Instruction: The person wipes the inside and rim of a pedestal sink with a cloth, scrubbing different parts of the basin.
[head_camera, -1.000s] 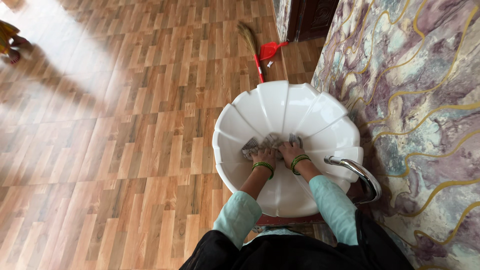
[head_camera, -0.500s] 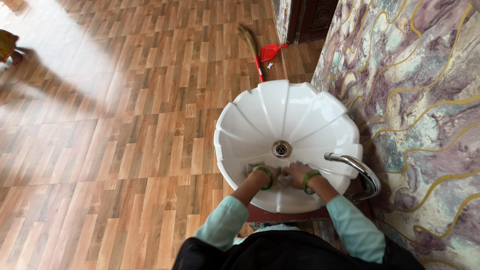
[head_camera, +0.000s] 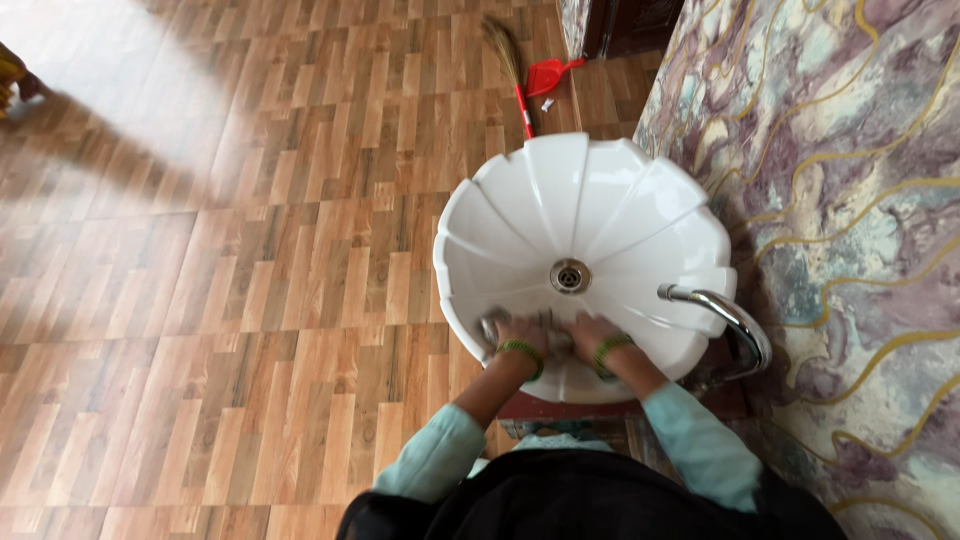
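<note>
Both hands pressed on a grey cloth (head_camera: 545, 330) inside the white fluted basin (head_camera: 520, 195), left hand (head_camera: 520, 332) and right hand (head_camera: 590, 330) seemingly curled over it, chrome tap (head_camera: 725, 320) beside

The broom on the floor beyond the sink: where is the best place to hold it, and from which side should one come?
Grip the broom by its red handle, near the end closest to the sink. It lies flat on the floor, bristles pointing away, and the dustpan sits on its right, so coming from above on the left side looks easiest.

No packages, labels, signs or screens anywhere in sight, neither on the floor, the wall nor the basin.
</note>
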